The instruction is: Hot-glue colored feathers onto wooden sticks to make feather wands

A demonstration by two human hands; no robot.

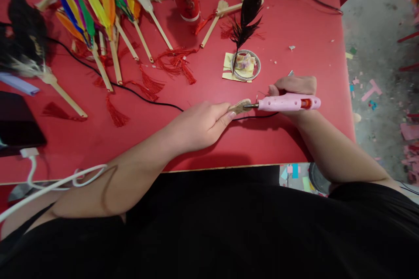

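Left fingers (226, 118) pinching wooden piece (240, 106), right fingers (297, 83) round glue gun (279, 102); cup print (190, 3) unreadable

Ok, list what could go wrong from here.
A burn: the pink glue gun in the right hand has its metal tip close to the left hand, which holds the wooden piece; the tip may be hot.
A snag: the black cord runs near both hands and could catch.

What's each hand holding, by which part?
Left hand: a wooden piece, by its left end. Right hand: a pink glue gun, by the part beneath its body.
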